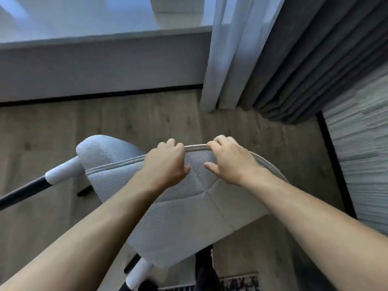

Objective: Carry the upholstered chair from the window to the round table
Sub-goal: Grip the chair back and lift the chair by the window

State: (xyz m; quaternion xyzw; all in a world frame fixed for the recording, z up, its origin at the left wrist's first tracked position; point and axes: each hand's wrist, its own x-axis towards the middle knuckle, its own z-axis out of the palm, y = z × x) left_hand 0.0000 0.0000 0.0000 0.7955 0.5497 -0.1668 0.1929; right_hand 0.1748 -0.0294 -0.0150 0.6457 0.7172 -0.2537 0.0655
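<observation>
Head view: we look down on a light grey fabric-upholstered chair (168, 217) with a piped edge, standing on the pale wood-plank floor (130, 120) close to the low white window ledge (94, 66). Our left hand (165, 164) and right hand (231, 162) sit side by side on the curved top rim of the chair's backrest. Each grip is closed on that rim, fingers curled over the far side and thumbs pressed on the near face of the fabric. The two hands are near each other but apart, with a strip of backrest between the thumbs. One chair leg (31, 187), white at the top and black below, juts out to the left; another shows at the bottom edge. To the right of the chair hang a sheer white curtain (226, 59) and a dark grey pleated curtain (304, 66), both reaching the floor.
</observation>
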